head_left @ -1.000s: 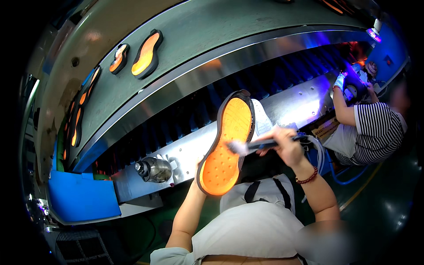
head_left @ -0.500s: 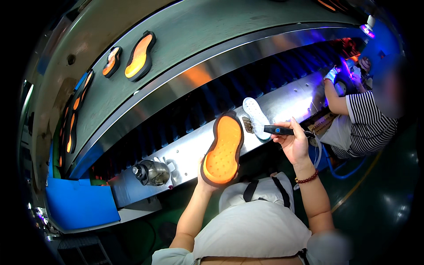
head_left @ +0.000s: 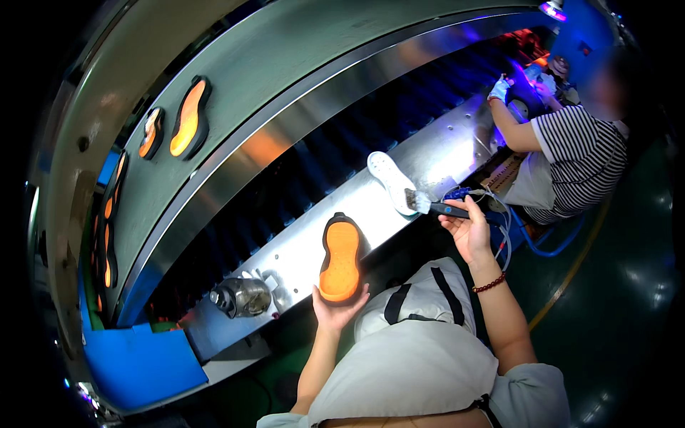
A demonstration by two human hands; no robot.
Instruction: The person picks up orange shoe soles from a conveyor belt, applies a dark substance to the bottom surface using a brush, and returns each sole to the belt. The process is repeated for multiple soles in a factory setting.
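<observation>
My left hand [head_left: 337, 312] grips the near end of a black-rimmed shoe sole [head_left: 341, 258], its orange inner side facing up. That sole is over the metal ledge; I cannot tell whether it rests there. Between the fingers of my right hand [head_left: 467, 234] is the black handle of a brush [head_left: 446, 208]. The bristles are at the near end of a white sole-shaped piece [head_left: 391, 181], which lies on the ledge to the right of the orange sole. Whether they touch it is hard to tell.
The metal ledge [head_left: 285, 258] runs diagonally, with a dark bottle [head_left: 242, 297] on its left part. Behind it, a green conveyor belt [head_left: 235, 93] carries several orange and black soles [head_left: 189, 118]. A co-worker in a striped shirt [head_left: 581, 157] works at the right beside cables.
The orange sole has moved away from me, toward the ledge, and my left hand now shows at its near end. The brush has shifted to the near end of the white piece.
</observation>
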